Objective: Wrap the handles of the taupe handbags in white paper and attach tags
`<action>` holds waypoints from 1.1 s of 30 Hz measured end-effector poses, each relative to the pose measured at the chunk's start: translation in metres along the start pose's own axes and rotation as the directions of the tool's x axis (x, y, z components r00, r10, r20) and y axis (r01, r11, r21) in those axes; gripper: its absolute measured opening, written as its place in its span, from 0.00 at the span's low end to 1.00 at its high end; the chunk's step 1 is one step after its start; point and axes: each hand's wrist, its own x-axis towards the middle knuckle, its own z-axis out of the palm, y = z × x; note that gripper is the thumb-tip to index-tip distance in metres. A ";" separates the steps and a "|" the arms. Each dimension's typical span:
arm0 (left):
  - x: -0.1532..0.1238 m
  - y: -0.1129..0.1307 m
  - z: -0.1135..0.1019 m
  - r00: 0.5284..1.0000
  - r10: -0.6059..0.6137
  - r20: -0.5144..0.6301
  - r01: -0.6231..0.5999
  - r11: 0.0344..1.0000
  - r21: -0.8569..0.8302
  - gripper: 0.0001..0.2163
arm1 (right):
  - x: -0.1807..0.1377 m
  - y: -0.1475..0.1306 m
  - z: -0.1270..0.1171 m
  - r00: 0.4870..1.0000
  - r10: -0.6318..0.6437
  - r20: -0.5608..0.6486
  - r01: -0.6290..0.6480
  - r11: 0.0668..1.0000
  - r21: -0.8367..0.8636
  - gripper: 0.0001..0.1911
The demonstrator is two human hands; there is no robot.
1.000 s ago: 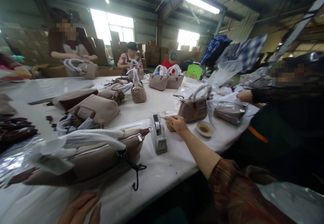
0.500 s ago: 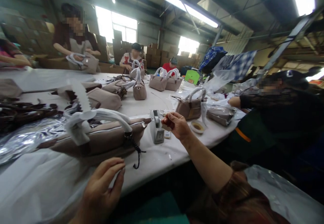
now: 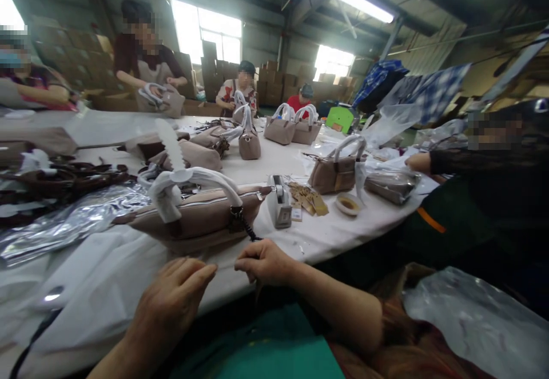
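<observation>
While your left hand (image 3: 174, 290) and right hand (image 3: 266, 262) face each other, fingertips inward — whether either grips anything, I can't tell — the handbag (image 3: 210, 226) sits just beyond, long axis slanting rightward toward the tape dispenser (image 3: 282, 212).

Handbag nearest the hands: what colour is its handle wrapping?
The wrapping is white, clearest in the head view.

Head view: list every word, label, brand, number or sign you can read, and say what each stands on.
No text is legible.
White card beside the tape dispenser: dark marks, too small to read.
Brown tags in the pile: any print too small to read.
Orange patch on the green panel: too blurred to read.
Pale emblem on the co-worker's dark cap: too blurred to read.
</observation>
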 end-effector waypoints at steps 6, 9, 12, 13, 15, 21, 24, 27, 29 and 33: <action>0.007 0.005 -0.006 0.996 -0.093 0.016 0.093 0.996 -0.011 0.09 | 0.013 -0.006 0.013 0.991 0.038 0.132 -0.048 0.996 0.071 0.08; 0.010 0.007 -0.002 0.994 -0.109 0.025 0.109 0.994 0.003 0.10 | 0.021 -0.011 0.023 0.999 -0.006 0.037 0.004 0.998 0.058 0.07; 0.002 -0.001 -0.005 0.987 -0.158 0.008 0.158 0.987 -0.013 0.09 | 0.027 -0.012 0.025 0.991 -0.114 -0.067 0.111 0.992 -0.051 0.07; -0.001 -0.004 -0.008 0.982 -0.190 0.000 0.190 0.981 -0.032 0.09 | 0.028 -0.011 0.024 0.988 -0.135 -0.077 0.129 0.989 -0.077 0.07; -0.007 -0.010 -0.015 0.961 -0.274 -0.023 0.271 0.958 -0.096 0.08 | 0.031 -0.012 0.021 0.980 -0.171 -0.100 0.159 0.980 -0.118 0.08; 0.003 -0.027 -0.023 0.724 -0.660 -0.198 0.584 0.741 -0.332 0.10 | 0.041 -0.030 0.016 0.881 -0.359 -0.308 0.276 0.919 -0.280 0.11; 0.013 -0.046 -0.016 0.542 -0.833 -0.110 0.656 0.501 -0.565 0.20 | 0.048 -0.040 0.014 0.806 -0.459 -0.372 0.291 0.856 -0.427 0.11; 0.019 -0.064 -0.008 0.495 -0.867 0.054 0.614 0.304 -0.728 0.26 | 0.055 -0.046 0.011 0.779 -0.511 -0.364 0.266 0.794 -0.547 0.10; 0.022 -0.072 -0.005 0.508 -0.855 0.102 0.580 0.252 -0.774 0.28 | 0.057 -0.050 0.011 0.783 -0.524 -0.336 0.240 0.752 -0.614 0.10; 0.026 -0.081 -0.008 0.537 -0.834 0.123 0.585 0.264 -0.767 0.24 | 0.062 -0.061 0.016 0.822 -0.519 -0.234 0.202 0.651 -0.732 0.10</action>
